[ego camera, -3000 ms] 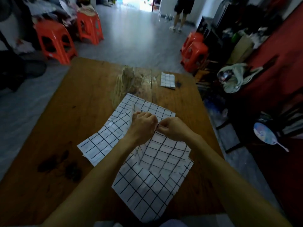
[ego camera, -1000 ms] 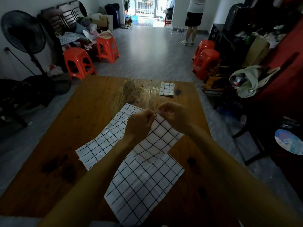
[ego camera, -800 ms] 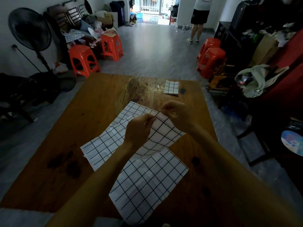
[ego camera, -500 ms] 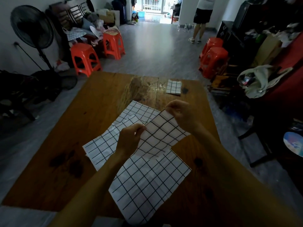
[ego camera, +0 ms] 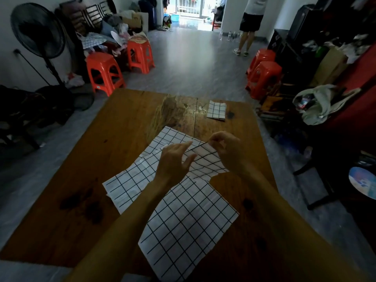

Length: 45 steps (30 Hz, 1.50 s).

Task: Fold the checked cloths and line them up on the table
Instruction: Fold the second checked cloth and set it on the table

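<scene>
On table [ego camera: 126,127] — folded cloth [ego camera: 216,110], unfolded cloths [ego camera: 189,220].

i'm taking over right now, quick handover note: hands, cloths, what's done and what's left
Right hand: pinches the far edge of the top cloth, lifted off the table.
Left hand: open, fingers spread above that cloth, gripping nothing.
Cloths: a flat cloth to the left, another flat cloth nearest you, both partly under the top one.
Done: one folded cloth at the far right edge.
Left: fold these three and line them up beside it.
</scene>
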Tool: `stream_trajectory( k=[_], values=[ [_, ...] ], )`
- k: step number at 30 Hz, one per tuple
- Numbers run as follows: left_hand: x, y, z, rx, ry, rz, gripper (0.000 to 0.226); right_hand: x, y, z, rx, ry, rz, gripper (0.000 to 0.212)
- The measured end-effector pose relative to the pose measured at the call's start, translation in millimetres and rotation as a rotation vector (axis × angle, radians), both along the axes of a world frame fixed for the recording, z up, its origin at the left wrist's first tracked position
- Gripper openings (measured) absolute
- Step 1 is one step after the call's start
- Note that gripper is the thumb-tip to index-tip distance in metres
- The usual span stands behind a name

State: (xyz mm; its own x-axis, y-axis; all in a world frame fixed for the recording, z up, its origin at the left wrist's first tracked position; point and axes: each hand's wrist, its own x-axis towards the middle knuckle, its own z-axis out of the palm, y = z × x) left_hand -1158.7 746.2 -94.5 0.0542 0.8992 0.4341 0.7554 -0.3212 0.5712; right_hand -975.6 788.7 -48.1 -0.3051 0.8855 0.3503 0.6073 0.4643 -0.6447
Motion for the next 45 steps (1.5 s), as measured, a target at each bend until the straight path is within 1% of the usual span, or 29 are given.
stream_trajectory(
  k=[3, 6, 9, 11, 12, 14, 16, 18, 21, 24, 27, 31, 33, 35, 38, 42, 45],
  values=[
    [20.7, 9.0, 20.6, 0.130, -0.035, -0.023, 0.033, -4.4, -3.5, 3.7, -0.028, 0.005, 0.018, 0.006],
    [24.9, 13.2, 22.7, 0.180, -0.054, -0.030, 0.027, -2.1, -5.6, 8.4, -0.046, 0.065, 0.026, 0.006],
    [25.2, 13.8, 19.5, 0.168, -0.053, -0.036, 0.027, -2.5, -6.9, 9.9, -0.072, 0.075, 0.037, 0.018],
    [26.1, 12.2, 19.1, 0.178, -0.079, -0.052, 0.023, -4.8, -7.3, 9.5, -0.063, 0.077, 0.023, 0.011],
    [25.6, 11.0, 18.4, 0.179, -0.088, -0.060, 0.021, -5.3, -7.6, 9.9, -0.059, 0.104, 0.003, 0.007],
    [21.0, 7.0, 13.5, 0.161, -0.102, -0.057, 0.016, -3.8, -7.7, 13.8, -0.066, 0.208, -0.050, 0.007],
    [12.0, 1.1, 3.1, 0.097, -0.135, -0.032, 0.015, 2.4, -6.9, 20.8, -0.071, 0.306, -0.107, 0.009],
    [-0.1, -4.7, -11.1, -0.001, -0.191, 0.000, 0.019, 11.3, -5.3, 25.6, -0.075, 0.342, -0.160, 0.011],
    [-16.1, -10.4, -26.8, -0.143, -0.236, -0.023, 0.020, 21.2, -2.3, 23.5, -0.086, 0.340, -0.217, 0.014],
    [-23.6, -9.9, -24.1, -0.194, -0.181, -0.081, 0.027, 22.3, -2.3, 15.8, -0.099, 0.321, -0.287, 0.015],
    [-22.9, -5.7, -11.2, -0.157, -0.154, -0.087, 0.031, 19.5, -3.1, 9.2, -0.088, 0.304, -0.309, 0.014],
    [-4.6, 3.1, 4.6, -0.089, -0.147, -0.099, 0.035, 6.7, -6.7, 1.8, -0.107, 0.237, -0.193, 0.007],
    [7.4, 7.3, 11.7, -0.014, -0.156, -0.114, 0.031, -2.1, -9.5, 1.2, -0.110, 0.188, -0.125, 0.005],
    [16.0, 9.5, 16.8, 0.070, -0.154, -0.136, 0.022, -9.0, -12.1, 1.4, -0.095, 0.149, -0.080, 0.004],
    [17.6, 9.9, 15.7, 0.110, -0.121, -0.107, 0.015, -14.4, -15.1, 3.7, -0.035, 0.145, -0.076, 0.004],
    [-1.9, 4.4, -8.3, 0.016, -0.097, -0.016, 0.013, -5.9, -12.9, 12.8, 0.025, 0.250, -0.170, 0.004],
    [-17.2, -5.2, -29.6, -0.112, -0.075, 0.020, 0.014, 4.9, -7.4, 19.0, 0.052, 0.247, -0.202, 0.003]
  ],
)
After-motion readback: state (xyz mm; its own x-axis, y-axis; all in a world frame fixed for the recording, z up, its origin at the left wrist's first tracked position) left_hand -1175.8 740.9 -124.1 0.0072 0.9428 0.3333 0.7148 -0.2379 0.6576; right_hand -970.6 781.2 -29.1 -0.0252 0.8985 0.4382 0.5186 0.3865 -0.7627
